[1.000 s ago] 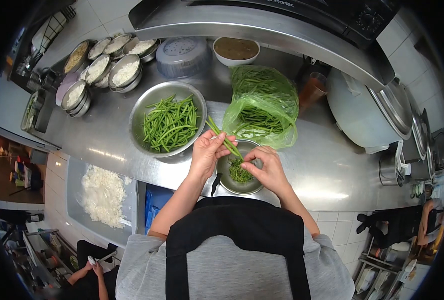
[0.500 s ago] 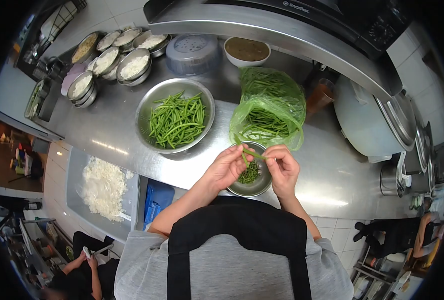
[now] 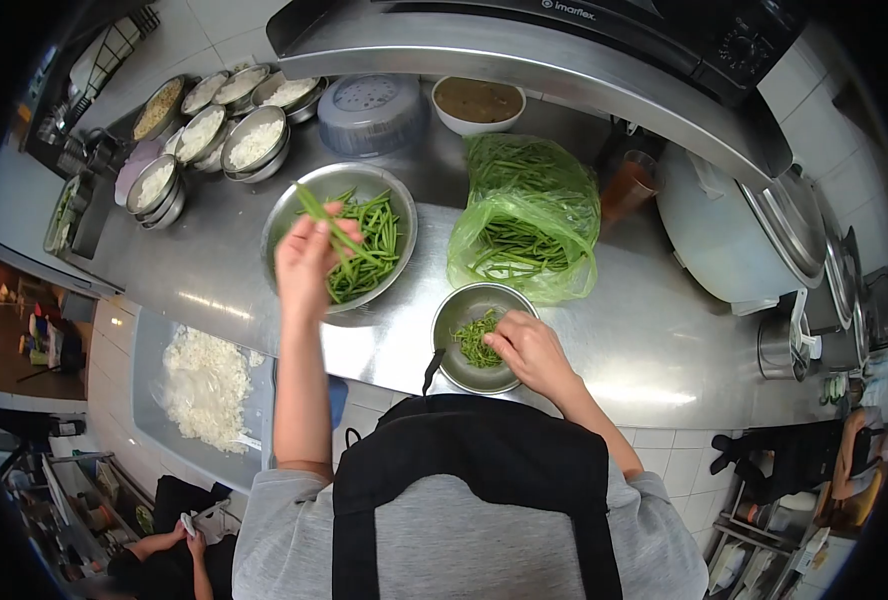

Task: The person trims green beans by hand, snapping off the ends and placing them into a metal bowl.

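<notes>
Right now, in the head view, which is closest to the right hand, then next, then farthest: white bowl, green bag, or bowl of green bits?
1. Bowl of green bits: right hand over it.
2. Green bag: ahead.
3. White bowl: behind the bag.

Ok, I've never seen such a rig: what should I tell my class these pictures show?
No machine here: a person works bare-handed. One camera, worn on that person's head, looks forward and down. On the metal counter stand a large bowl of green beans, a small bowl of green scraps, and a green plastic bag with more beans. The left hand, at the large bowl, holds some beans; the right hand is over the small bowl, but I cannot tell whether it grips anything.
</notes>
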Tool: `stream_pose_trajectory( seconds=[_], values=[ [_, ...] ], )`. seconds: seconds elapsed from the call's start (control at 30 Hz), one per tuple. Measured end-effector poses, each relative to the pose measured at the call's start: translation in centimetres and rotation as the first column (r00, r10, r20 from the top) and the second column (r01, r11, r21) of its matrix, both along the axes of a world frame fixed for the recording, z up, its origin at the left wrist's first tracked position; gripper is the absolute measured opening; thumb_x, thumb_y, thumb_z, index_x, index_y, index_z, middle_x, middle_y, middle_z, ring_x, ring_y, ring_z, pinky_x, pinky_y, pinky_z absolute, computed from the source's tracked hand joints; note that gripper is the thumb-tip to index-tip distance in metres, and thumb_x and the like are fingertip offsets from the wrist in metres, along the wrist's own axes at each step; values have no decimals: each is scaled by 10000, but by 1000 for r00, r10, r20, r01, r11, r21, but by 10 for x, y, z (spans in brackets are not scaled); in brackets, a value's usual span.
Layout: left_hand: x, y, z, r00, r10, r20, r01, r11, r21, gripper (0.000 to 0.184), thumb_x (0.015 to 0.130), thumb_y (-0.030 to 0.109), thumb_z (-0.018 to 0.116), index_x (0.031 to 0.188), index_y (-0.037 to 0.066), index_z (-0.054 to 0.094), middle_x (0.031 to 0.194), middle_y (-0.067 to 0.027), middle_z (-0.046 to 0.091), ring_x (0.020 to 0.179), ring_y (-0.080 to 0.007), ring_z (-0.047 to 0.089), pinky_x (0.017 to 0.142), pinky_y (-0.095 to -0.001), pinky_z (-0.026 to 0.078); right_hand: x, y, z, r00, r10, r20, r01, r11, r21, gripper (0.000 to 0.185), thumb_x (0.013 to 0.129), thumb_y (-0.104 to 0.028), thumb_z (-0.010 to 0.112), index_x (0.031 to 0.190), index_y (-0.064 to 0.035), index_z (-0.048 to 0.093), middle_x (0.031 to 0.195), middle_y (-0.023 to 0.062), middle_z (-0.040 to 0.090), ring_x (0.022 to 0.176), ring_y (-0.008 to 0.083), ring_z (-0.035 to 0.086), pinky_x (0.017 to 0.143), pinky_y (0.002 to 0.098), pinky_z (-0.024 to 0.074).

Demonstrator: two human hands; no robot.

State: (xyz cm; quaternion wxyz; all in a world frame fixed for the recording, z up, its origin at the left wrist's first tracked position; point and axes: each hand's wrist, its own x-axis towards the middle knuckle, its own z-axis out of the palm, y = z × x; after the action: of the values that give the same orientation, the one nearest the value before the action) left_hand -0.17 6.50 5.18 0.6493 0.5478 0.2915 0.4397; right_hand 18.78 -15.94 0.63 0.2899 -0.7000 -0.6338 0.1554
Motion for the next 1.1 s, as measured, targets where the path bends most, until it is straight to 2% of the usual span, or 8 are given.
stream_pose_trajectory(
  seconds=[0.13, 0.37, 0.5, 0.67, 0.73, 0.8, 0.97, 1.1],
  values=[
    [-31, 63, -50, 782, 409, -469, -70, 807, 587, 484, 804, 125, 604, 1228, -41, 439, 1117, -171, 567, 1054, -240, 539, 915, -365, 401, 28, 13, -7, 990, -140, -23, 142, 981, 135, 174, 849, -136, 485, 773, 8, 547, 780, 164, 538, 719, 336, 544, 642, 419, 440],
    [-7, 3, -40, 898, 264, -352, -95, 897, 431, 479, 744, 118, 652, 1193, 50, 502, 1256, -140, 476, 1186, -261, 422, 951, -394, 345, 95, 50, -46, 788, -410, 460, 438, 898, 50, 73, 722, -67, 569, 705, -18, 517, 750, 169, 609, 684, 349, 596, 604, 437, 473],
    [7, -22, -35, 927, 152, -343, 19, 895, 447, 309, 747, 97, 631, 1052, 57, 602, 1202, -112, 525, 1128, -237, 475, 928, -345, 361, 87, 49, -40, 788, -357, 502, 350, 930, 113, 31, 713, -29, 532, 726, -13, 555, 724, 170, 606, 606, 335, 598, 545, 416, 479],
    [21, -45, -39, 961, 112, -254, 47, 837, 546, 218, 750, 87, 645, 960, 29, 631, 1020, -89, 621, 884, -148, 584, 709, -249, 458, 62, 33, 7, 897, -437, 71, 412, 882, 227, 87, 784, -103, 540, 754, -24, 562, 748, 152, 601, 668, 331, 587, 584, 416, 453],
    [23, -54, -39, 952, -152, -265, 177, 981, 76, 148, 816, 116, 603, 913, 9, 636, 803, -65, 652, 602, -68, 557, 484, -181, 402, 68, 30, 1, 884, -462, 75, 433, 868, 243, 87, 783, -100, 543, 757, -19, 559, 750, 156, 601, 677, 337, 583, 587, 419, 446],
    [28, -61, -36, 930, -226, -291, 264, 959, 99, 265, 902, 218, 504, 879, -10, 637, 521, -21, 562, 397, -26, 414, 366, -172, 279, 70, 28, -4, 870, -487, 80, 452, 852, 264, 86, 782, -97, 546, 760, -14, 556, 752, 159, 600, 686, 344, 580, 590, 421, 440],
    [26, -72, -43, 895, -264, -359, 336, 928, 157, 464, 955, 338, 334, 844, -1, 632, 415, 8, 438, 414, -52, 427, 480, -228, 393, 56, 19, -22, 860, -420, -291, 498, 815, 297, 110, 732, 70, 442, 722, -4, 523, 685, 163, 558, 637, 337, 563, 592, 420, 421],
    [23, -80, -43, 897, -227, -379, 297, 945, 137, 321, 956, 251, 328, 1107, 18, 491, 523, -9, 475, 434, -77, 456, 519, -238, 427, 50, 8, -25, 925, -351, -148, 380, 857, 349, 151, 672, 117, 393, 687, 4, 492, 629, 160, 527, 588, 314, 544, 571, 400, 420]
  ],
)
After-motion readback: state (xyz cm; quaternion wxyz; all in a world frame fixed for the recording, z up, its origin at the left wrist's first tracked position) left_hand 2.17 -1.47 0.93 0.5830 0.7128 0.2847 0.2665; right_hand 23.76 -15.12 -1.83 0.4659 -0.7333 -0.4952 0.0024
